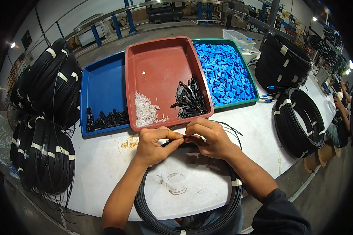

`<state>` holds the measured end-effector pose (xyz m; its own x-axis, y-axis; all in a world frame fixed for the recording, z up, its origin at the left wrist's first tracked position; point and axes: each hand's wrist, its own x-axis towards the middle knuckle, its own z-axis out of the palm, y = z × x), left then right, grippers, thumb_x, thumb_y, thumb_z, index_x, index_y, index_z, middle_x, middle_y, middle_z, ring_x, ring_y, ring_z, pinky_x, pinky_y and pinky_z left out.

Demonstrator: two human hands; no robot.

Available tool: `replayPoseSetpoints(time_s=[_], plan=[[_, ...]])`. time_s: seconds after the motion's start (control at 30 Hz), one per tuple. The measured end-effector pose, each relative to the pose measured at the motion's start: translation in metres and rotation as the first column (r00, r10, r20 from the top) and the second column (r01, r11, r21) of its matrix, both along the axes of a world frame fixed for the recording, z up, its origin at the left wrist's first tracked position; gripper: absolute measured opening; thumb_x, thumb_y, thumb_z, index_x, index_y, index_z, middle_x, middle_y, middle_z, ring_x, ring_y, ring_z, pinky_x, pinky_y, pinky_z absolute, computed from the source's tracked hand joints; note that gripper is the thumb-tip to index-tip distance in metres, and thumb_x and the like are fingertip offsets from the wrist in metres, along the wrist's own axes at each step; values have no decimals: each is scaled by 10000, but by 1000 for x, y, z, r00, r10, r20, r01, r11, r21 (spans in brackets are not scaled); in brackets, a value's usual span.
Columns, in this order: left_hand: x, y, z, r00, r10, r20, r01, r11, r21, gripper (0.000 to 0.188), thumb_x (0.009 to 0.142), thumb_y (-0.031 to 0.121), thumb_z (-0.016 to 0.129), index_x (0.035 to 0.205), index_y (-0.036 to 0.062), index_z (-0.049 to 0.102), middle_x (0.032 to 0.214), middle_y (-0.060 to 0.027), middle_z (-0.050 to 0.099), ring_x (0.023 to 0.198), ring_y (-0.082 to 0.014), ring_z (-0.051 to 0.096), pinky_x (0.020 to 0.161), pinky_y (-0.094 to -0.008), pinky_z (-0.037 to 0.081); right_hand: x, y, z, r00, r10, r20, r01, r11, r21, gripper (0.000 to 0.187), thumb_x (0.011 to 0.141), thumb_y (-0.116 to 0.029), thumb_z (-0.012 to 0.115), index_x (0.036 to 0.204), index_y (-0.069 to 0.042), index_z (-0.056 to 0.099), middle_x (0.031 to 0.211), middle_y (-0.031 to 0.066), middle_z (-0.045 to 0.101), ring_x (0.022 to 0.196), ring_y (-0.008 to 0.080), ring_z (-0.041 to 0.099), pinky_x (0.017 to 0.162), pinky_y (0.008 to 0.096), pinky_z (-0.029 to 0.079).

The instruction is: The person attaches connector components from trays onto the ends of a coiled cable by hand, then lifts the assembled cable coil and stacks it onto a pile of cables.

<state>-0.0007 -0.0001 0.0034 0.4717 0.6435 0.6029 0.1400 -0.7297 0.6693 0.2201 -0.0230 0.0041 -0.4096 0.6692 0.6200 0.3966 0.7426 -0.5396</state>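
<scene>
My left fingers and right fingers met almost tip to tip, pinched on a small dark piece between them, equally near; mostly covered, its long axis I couldn't tell. Toward me from them curved the black cable coil. Just beyond them stood the red tray, white plastic pieces ahead-left, slim black pieces straight ahead.

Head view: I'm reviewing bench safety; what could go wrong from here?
The black cable coil partly overhangs the table, so it might slip off. The left hand and right hand pinch a small dark item, which could drop. The red tray holds white pieces and black pieces undivided, so they may mix.
</scene>
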Motion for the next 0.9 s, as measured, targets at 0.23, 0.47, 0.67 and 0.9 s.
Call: replayPoseSetpoints(time_s=[0.23, 0.47, 0.67, 0.9], plan=[[0, 0, -3, 996, 4, 86, 15, 975, -223, 116, 785, -21, 816, 899, -17, 790, 824, -109, 783, 764, -159, 758, 711, -264, 588, 0, -1, 2, 997, -29, 76, 13, 980, 197, 267, 733, 59, 742, 971, -24, 654, 911, 107, 650, 854, 305, 661, 714, 408, 540], [2, -3, 0, 1000, 8, 7, -7, 1000, -17, 143, 749, -77, 816, 877, -22, 788, 826, -127, 775, 710, -165, 709, 663, -278, 550, -2, -1, -1, 998, -43, 40, 41, 998, 46, 254, 715, 79, 737, 926, -24, 642, 907, 106, 642, 845, 303, 654, 684, 405, 530], [1, 0, 0, 1000, -29, -11, 29, 998, 63, 162, 730, -65, 822, 876, 0, 796, 823, -115, 777, 694, -168, 710, 658, -279, 544, 1, -1, 1, 998, 2, 67, -8, 995, 99, 244, 731, 81, 733, 914, -27, 613, 881, 114, 625, 838, 315, 653, 675, 406, 525], [5, -3, 0, 999, 12, 36, -12, 1000, 10, 133, 750, -65, 826, 871, -33, 783, 836, -138, 778, 723, -175, 733, 693, -282, 565, 2, 0, -2, 1000, 9, 7, -9, 998, -58, 243, 725, 107, 707, 898, -30, 604, 888, 114, 624, 841, 315, 661, 682, 406, 532]])
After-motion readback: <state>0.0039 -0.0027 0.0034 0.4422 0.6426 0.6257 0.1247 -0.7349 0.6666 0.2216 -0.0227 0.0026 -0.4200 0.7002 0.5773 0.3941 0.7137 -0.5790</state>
